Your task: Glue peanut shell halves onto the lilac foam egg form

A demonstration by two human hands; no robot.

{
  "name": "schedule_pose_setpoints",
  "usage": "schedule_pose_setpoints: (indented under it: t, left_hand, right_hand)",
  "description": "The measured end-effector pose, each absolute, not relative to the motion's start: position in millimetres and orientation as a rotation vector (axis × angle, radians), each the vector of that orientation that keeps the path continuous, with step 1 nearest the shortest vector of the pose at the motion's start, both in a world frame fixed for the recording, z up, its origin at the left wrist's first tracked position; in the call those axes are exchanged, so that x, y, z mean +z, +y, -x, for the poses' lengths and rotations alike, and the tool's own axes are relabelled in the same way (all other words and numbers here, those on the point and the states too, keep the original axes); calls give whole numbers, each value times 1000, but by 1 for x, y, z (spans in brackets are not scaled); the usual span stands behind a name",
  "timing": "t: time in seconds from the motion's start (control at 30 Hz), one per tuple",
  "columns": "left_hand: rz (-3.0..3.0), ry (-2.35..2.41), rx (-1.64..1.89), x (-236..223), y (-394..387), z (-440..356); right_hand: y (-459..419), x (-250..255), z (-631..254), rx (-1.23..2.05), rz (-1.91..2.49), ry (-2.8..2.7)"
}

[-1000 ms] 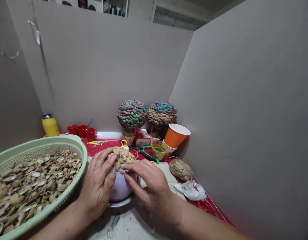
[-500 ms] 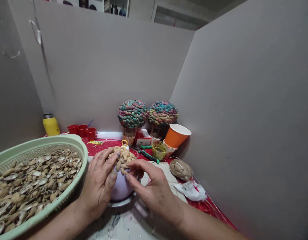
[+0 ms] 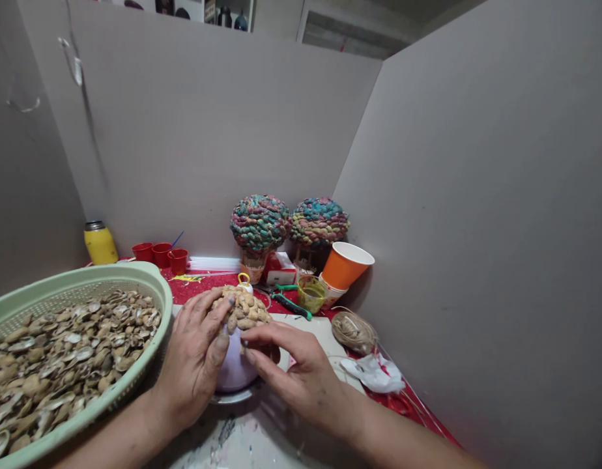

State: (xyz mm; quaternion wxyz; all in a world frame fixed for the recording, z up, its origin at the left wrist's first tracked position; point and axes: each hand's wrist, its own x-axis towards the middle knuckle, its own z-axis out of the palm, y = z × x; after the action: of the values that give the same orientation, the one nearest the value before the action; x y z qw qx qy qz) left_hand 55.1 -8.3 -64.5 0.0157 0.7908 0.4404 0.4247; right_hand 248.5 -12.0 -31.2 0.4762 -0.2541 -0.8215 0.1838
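A smooth lilac ball (image 3: 232,372), its top covered with peanut shells (image 3: 249,311), sits on a round grey base (image 3: 237,396) in front of me. My left hand (image 3: 196,352) is wrapped round the ball's left side, fingers lying over the shells and thumb pointing at the lilac surface. From the right, my right hand (image 3: 294,368) meets the ball just below the shell covering, thumb and forefinger pinched together. A bit of tan peanut shell shows at those fingertips; most of it is hidden.
Left stands a green colander (image 3: 167,296) of peanut shells. Behind are two colourful shell-covered balls (image 3: 260,223) on cups, red cups (image 3: 178,262), green-handled pliers (image 3: 291,303), a yellow-smeared clear cup (image 3: 311,296) and an orange cup (image 3: 344,267). Twine (image 3: 354,332) lies right.
My right fingertips have shifted slightly down and left, from the shells' lower edge onto the lilac surface. The left hand stays put.
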Motion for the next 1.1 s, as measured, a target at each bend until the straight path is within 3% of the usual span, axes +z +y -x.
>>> schedule_pose_setpoints:
  t: [0.33, 1.1]
  left_hand:
    - [-2470, 1356, 1352, -66, -8, -56]
    - [-2478, 1370, 1366, -65, -8, -56]
  right_hand:
    - [6, -28, -266, -55, 303, -2316]
    - [17, -6, -265, -408, 73, -2495]
